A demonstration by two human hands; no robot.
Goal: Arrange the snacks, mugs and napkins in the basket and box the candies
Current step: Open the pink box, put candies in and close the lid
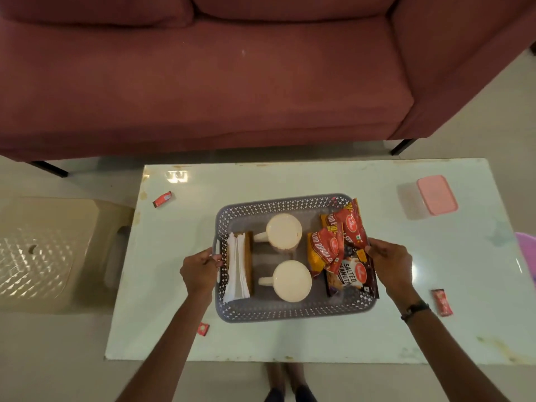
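Observation:
A grey perforated basket [290,311] sits mid-table. Inside it are a napkin stack in a brown holder [238,268] at the left, two white mugs [283,231] [292,281] in the middle, and several red and orange snack packets [339,248] at the right. My left hand [200,271] grips the basket's left handle. My right hand [390,264] holds the right rim, its fingertips touching the packets. Three red candies lie loose on the table: far left [162,199], front left edge [203,329], and right [441,302]. A clear box with a pink lid [436,195] stands at the far right.
A maroon sofa [203,76] stands beyond the white glossy table [319,340]. A beige plastic stool [43,250] is left of the table. Something pink-purple [528,250] shows at the right frame edge. My feet are below the table's near edge.

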